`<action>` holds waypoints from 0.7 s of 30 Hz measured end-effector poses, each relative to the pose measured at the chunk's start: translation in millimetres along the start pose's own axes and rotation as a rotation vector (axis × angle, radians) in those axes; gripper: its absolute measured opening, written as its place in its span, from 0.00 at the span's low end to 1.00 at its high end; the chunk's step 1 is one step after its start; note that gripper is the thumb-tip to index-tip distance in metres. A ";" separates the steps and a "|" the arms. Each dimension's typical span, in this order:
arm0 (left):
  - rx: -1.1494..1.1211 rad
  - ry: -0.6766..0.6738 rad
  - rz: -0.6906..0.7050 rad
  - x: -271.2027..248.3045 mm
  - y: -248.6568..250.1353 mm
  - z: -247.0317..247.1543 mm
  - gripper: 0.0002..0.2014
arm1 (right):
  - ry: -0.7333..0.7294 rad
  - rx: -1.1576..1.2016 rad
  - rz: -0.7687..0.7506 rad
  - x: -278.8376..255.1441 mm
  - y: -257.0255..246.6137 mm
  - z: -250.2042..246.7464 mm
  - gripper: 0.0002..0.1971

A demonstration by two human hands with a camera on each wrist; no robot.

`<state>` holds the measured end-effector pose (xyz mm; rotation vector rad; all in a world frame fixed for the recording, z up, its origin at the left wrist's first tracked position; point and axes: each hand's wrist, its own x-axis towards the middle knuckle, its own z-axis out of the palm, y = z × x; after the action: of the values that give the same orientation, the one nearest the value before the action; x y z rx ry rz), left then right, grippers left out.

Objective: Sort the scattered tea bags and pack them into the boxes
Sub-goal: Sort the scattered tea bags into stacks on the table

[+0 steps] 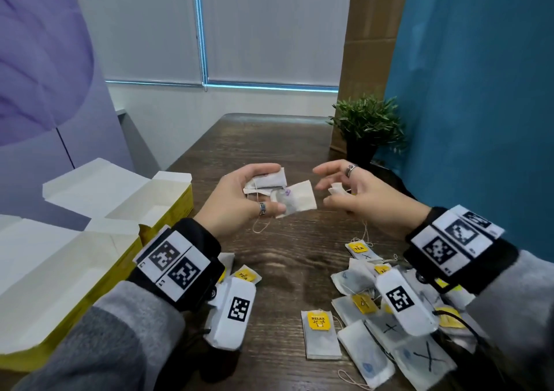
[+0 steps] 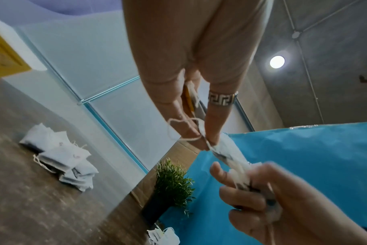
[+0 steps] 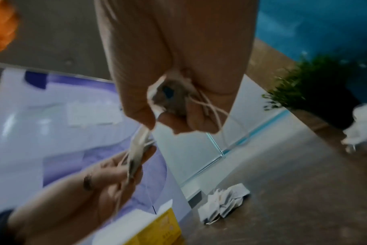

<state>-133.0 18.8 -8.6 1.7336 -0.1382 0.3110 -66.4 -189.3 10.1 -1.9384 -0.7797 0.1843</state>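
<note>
My left hand (image 1: 277, 187) is raised over the dark wooden table and grips a small stack of white tea bags (image 1: 268, 181). One more tea bag (image 1: 299, 200) sticks out to the right under the fingers, and a string loop hangs below. My right hand (image 1: 326, 188) faces it closely and holds a crumpled tea bag (image 1: 337, 190) with strings dangling; the right wrist view shows this tea bag (image 3: 170, 96) inside curled fingers. Two open yellow boxes (image 1: 180, 208) (image 1: 75, 273) lie at the left. Scattered tea bags (image 1: 368, 324) with yellow tags lie below my right wrist.
A few more tea bags (image 1: 244, 275) lie under my left wrist. Another heap of tea bags (image 2: 61, 154) sits farther out on the table. A potted plant (image 1: 367, 127) stands at the back right against a blue partition. A purple panel stands behind the boxes.
</note>
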 end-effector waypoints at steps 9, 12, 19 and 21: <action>-0.084 -0.075 -0.102 -0.7 -1.4 -3.0 0.36 | -0.113 0.050 0.052 9.0 0.1 14.5 0.06; -0.051 -0.111 -0.146 -3.5 0.5 -7.5 0.32 | -0.042 0.140 0.026 16.1 -7.3 18.5 0.08; -0.103 0.046 -0.098 -9.8 5.4 -23.0 0.16 | -0.018 0.186 0.103 38.6 -17.0 53.7 0.11; -0.143 0.151 -0.084 -11.2 6.8 -34.3 0.22 | -0.039 0.143 0.186 44.8 -15.9 60.9 0.18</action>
<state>-150.0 50.1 0.1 1.5636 0.0213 0.3602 -65.5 -112.4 2.7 -1.8745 -0.5950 0.3817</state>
